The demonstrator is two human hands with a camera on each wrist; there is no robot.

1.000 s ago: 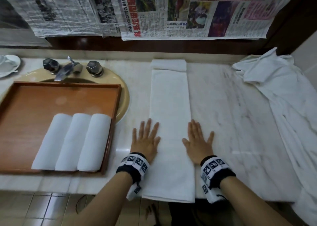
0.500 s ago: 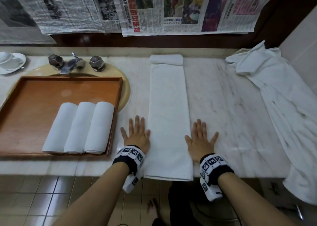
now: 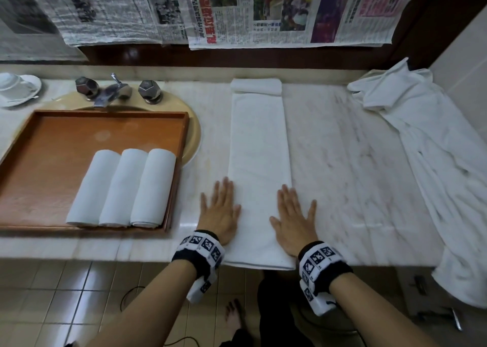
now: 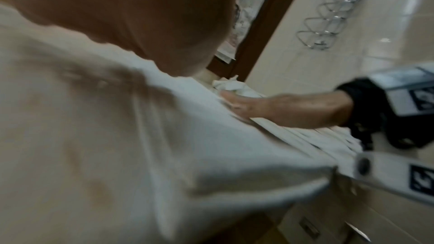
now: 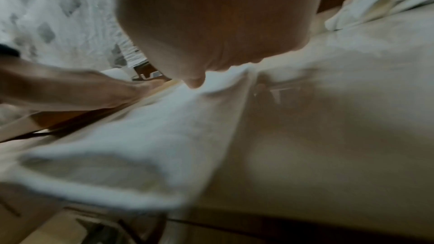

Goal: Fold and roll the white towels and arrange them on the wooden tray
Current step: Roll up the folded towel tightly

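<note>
Both hands have slid back toward the near end | left hand [image 3: 220, 211] and right hand [image 3: 293, 221] flat, fingers spread, flanking folded towel [image 3: 259, 162] on worktop [image 3: 355, 162] | three rolled towels [image 3: 122, 188] on wooden tray [image 3: 52, 135]; this strip unrolled, loose towels [image 3: 434, 149] left.

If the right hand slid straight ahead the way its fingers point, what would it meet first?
Probably nothing soon. The right hand lies flat along the right edge of the long folded white towel, fingers pointing toward the back wall; bare marble counter lies ahead, as far as the head view shows.
</note>
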